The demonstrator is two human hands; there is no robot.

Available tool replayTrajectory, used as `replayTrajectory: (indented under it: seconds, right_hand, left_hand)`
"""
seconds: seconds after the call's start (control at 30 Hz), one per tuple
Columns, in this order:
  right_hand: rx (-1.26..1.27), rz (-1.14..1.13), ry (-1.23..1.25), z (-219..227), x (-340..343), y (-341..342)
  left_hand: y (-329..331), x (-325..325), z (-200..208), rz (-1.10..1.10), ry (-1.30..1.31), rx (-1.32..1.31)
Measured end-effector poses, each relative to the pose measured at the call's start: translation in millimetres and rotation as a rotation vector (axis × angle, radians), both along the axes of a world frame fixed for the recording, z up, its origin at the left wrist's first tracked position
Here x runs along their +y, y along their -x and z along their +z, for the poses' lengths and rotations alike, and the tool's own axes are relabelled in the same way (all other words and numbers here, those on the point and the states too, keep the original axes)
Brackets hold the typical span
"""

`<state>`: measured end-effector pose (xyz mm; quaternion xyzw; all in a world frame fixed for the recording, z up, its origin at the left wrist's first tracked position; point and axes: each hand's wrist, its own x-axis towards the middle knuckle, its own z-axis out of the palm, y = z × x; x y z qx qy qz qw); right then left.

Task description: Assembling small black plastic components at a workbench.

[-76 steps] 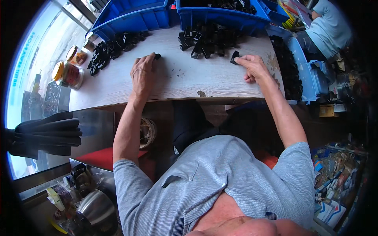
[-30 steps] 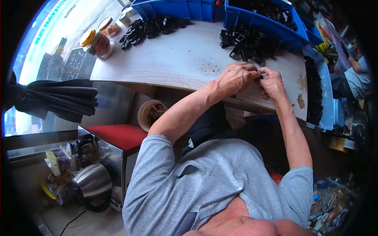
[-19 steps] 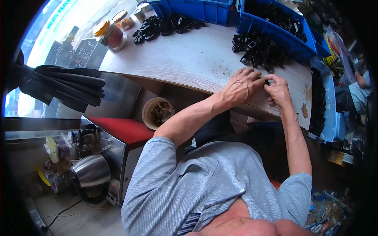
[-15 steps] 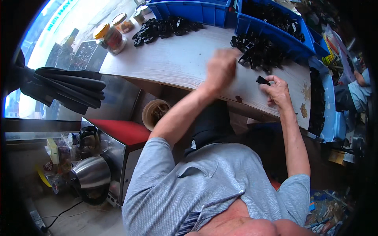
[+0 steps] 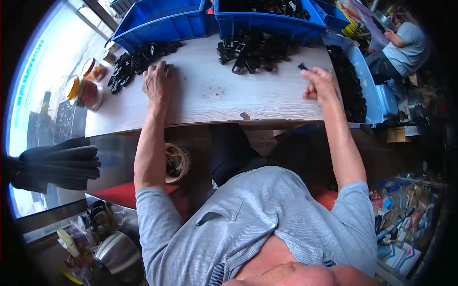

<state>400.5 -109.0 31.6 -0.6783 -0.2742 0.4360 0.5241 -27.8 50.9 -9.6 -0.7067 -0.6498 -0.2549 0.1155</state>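
At the right end of the whitish wooden table, my right hand (image 5: 320, 86) pinches a small black plastic part (image 5: 302, 66) between thumb and fingertips. My left hand (image 5: 158, 86) is at the left, its fingers curled down beside a pile of flat black parts (image 5: 125, 69). A dark bit of a black part (image 5: 167, 68) shows at its fingertips; the rest is covered by the hand. Between my hands, farther back, lies a heap of chunkier black plastic parts (image 5: 253, 53), against a blue crate.
Two blue crates, one on the left (image 5: 164, 29) and one with black parts (image 5: 272, 21), stand at the back. A light blue bin (image 5: 371, 78) of black parts flanks the table's right side. Jars, including a yellow-lidded one (image 5: 88, 94), stand at left. Another person (image 5: 405, 45) sits far right.
My left hand has swung left from near the middle heap to the left pile. My right hand still holds a small black part. The view has shifted, so the table appears differently placed.
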Motion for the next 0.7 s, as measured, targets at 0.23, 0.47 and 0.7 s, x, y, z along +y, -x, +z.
replayTrajectory:
  seconds: [0.23,0.47,0.7]
  right_hand:
    - [-0.141,-0.385,-0.081,3,12,-39]
    - [-0.237,0.061,0.014,2,45,13]
    - [-0.496,0.178,0.077,0,69,37]
  left_hand:
    - [-18,-31,1,-0.321,-0.091,-0.098]
    - [-20,-28,-7,-0.376,-0.078,-0.136]
    - [-14,-17,-11,-0.362,-0.096,-0.165]
